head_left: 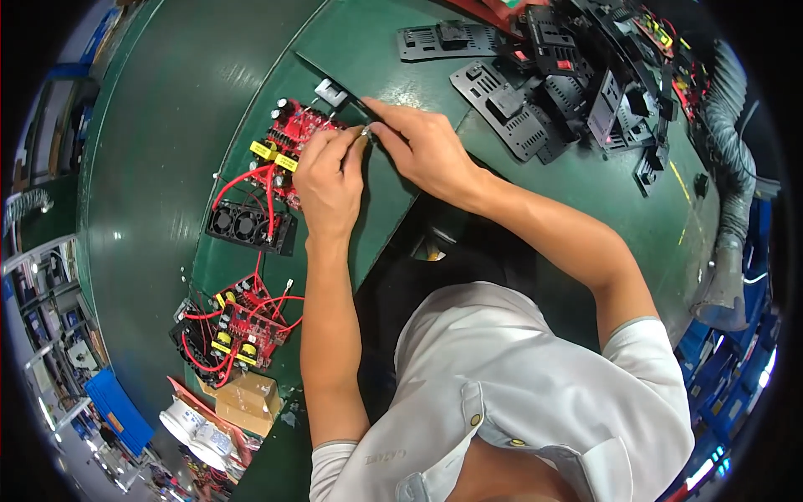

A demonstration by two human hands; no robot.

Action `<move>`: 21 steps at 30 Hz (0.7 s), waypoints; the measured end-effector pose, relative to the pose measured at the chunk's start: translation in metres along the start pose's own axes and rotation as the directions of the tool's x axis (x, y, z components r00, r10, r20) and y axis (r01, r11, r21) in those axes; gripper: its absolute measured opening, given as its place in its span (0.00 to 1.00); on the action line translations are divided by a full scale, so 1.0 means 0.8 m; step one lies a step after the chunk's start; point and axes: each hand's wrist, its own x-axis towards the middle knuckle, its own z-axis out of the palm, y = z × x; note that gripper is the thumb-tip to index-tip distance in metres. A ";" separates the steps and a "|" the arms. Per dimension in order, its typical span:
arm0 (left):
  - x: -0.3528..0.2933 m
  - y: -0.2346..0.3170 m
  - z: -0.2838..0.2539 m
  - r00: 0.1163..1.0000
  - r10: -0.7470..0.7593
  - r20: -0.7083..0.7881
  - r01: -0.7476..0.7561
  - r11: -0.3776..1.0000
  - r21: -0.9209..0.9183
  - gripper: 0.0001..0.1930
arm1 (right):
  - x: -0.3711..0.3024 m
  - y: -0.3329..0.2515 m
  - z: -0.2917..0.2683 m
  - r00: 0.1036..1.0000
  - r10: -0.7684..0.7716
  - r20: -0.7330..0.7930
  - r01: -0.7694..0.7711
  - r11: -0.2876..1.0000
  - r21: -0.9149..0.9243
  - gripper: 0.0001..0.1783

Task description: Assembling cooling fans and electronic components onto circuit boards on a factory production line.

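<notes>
At the green worktop [167,167], I watch both hands meet over the near edge of a dark green mat [393,50], where a red printed circuit board with yellow blocks and silver-topped capacitors [288,138] lies flat, within easy reach of the fingers. My left hand [330,180] sits curled on the board's right side, fingers closed down, seemingly to steady it; the right hand [422,146] comes in from the other side with thumb and forefinger pinched on a small silvery part [365,131] (too small for me to say what it is). Whether the left fingertips also grip that part, I cannot tell. Both forearms rise from the lower edge, elbows bent, wrists angled inward. Red wires [247,180] run from the board to a black twin-fan unit [247,226] just beside it. A second red circuit board [242,326] waits toward the worktop's near left edge, and black perforated plastic housings [535,92] are heaped at the far right corner.
</notes>
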 end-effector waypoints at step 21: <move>0.008 0.000 0.019 0.968 -0.172 -0.181 0.035 0.812 -0.583 0.35 | 0.011 0.072 -0.076 0.987 0.114 0.113 -0.075 0.951 -0.300 0.22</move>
